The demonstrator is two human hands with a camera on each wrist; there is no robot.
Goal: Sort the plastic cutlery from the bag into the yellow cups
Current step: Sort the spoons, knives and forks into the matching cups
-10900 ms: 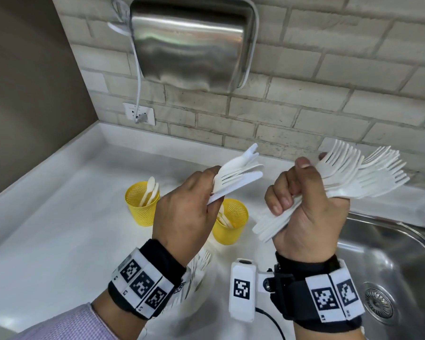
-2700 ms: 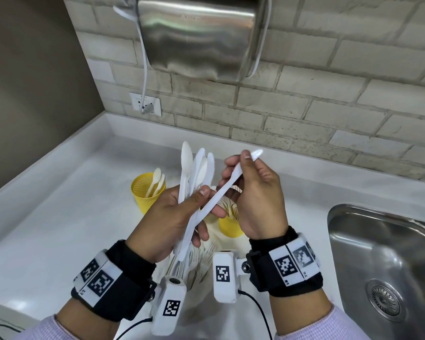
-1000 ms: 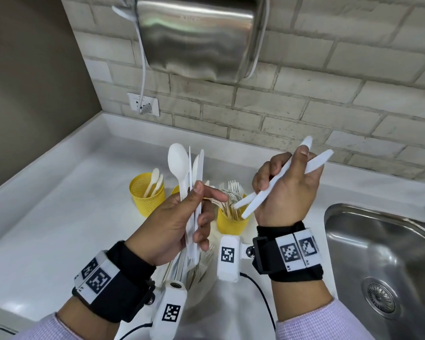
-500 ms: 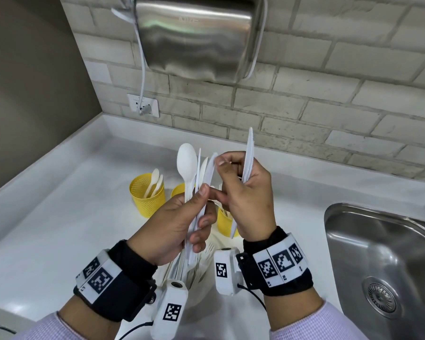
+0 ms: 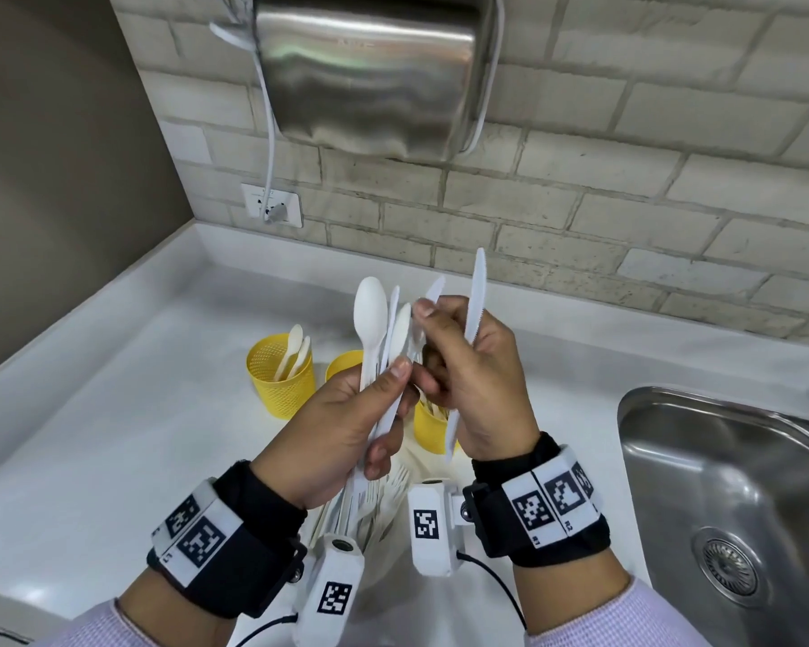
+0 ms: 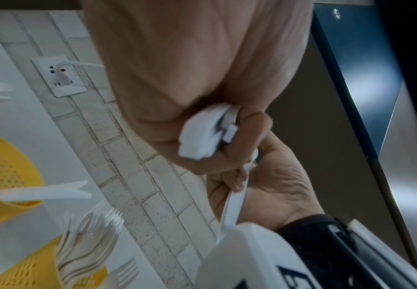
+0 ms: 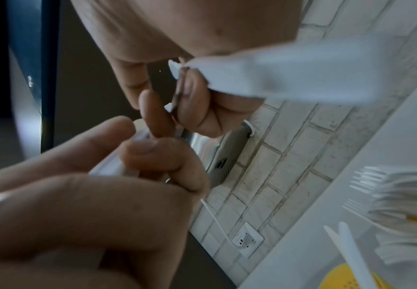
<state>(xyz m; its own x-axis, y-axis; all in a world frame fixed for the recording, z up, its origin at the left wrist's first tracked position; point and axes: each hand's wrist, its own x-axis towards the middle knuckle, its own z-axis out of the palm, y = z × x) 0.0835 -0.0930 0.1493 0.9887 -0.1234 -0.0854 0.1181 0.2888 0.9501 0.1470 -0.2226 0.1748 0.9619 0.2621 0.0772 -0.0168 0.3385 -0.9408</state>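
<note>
My left hand (image 5: pixel 342 427) grips an upright bundle of white spoons and knives (image 5: pixel 371 315) above the counter. My right hand (image 5: pixel 482 380) is against it, holding at least one white knife (image 5: pixel 476 301) in its curled fingers while thumb and forefinger pinch another knife tip (image 5: pixel 435 288) in the bundle. Three yellow cups stand behind the hands: the left cup (image 5: pixel 279 385) has spoons, the middle cup (image 5: pixel 344 360) is mostly hidden, the right cup (image 5: pixel 430 429) holds forks (image 6: pixel 91 234). The bag of cutlery (image 5: pixel 379 495) lies under my wrists.
A steel sink (image 5: pixel 729 483) is set into the white counter (image 5: pixel 113 436) at the right. A brick wall with a steel dispenser (image 5: pixel 370 72) and a socket (image 5: pixel 272 205) is behind the cups. A dark wall closes the left side.
A second ago my right hand was off to the right with knives. It has come back to the bundle and now pinches another knife there. The left hand has barely moved.
</note>
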